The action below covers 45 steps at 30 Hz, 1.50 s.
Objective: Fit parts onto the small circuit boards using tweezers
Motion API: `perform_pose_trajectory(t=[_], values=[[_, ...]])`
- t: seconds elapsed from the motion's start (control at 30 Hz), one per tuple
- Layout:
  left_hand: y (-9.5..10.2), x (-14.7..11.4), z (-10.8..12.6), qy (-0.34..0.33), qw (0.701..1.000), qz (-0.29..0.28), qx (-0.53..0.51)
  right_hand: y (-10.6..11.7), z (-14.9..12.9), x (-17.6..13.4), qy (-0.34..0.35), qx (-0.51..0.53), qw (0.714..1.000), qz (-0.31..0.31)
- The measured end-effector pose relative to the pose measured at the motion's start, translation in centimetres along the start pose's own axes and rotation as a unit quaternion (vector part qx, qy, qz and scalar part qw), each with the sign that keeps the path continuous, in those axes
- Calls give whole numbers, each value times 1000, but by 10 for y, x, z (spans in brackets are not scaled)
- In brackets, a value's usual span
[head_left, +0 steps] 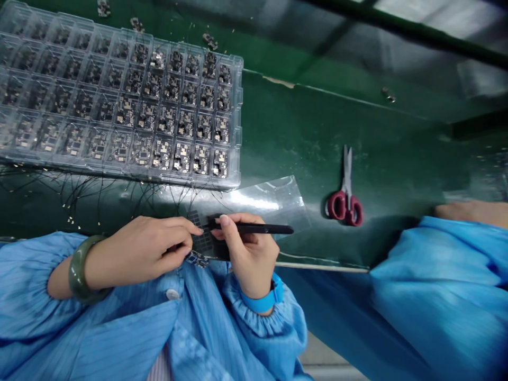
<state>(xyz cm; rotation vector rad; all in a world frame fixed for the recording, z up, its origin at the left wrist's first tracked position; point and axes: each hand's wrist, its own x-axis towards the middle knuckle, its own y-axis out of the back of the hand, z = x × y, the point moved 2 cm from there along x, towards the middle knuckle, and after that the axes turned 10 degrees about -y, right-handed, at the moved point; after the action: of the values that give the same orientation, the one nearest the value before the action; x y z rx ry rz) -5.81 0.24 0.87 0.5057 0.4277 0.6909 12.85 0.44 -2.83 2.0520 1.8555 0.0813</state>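
My right hand [252, 251] grips black tweezers [270, 229] between thumb and fingers, their tip end pointing left. That tip end is over a sheet of small dark pieces [201, 241], which lies at the table's near edge. From the left, my left hand [154, 248] reaches in with its index fingertip at this sheet. Its thumb and other fingers are closed on a small circuit board [197, 259], partly hidden by them. Under and beyond my right hand lies a clear plastic film [273, 198], shiny with reflected light.
A clear compartment tray [178, 182] of circuit boards stands at the back left, thin black wires along its front. Red-handled scissors [345, 196] lie to the right. Loose small parts [209, 41] are behind the tray. A co-worker's blue sleeve [440, 286] is at far right.
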Motion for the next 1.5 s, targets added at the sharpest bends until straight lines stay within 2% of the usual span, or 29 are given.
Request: perform_pose_trajectory(t=[0.37, 0.53, 0.67, 0.73, 0.83, 1.23, 1.5], values=[[-1, -1, -2, -11, 1000, 11, -8, 1, -5, -1, -21, 69, 997, 23], [2, 3, -6, -4, 997, 40, -68, 5, -4, 1, -25, 180, 982, 50], [4, 6, -10, 12, 993, 62, -103, 2, -6, -1, -48, 259, 965, -6], [4, 7, -10, 19, 991, 58, -116, -2, -7, -4, -66, 256, 964, -39], [3, 7, -12, 29, 988, 59, -137, -9, -7, -7, -80, 228, 969, -57], [2, 5, -13, 30, 985, 70, -158, -14, -10, -9, -82, 190, 977, -40], [1, 4, -13, 35, 981, 74, -177, -14, -10, -10, -43, 171, 984, -35]])
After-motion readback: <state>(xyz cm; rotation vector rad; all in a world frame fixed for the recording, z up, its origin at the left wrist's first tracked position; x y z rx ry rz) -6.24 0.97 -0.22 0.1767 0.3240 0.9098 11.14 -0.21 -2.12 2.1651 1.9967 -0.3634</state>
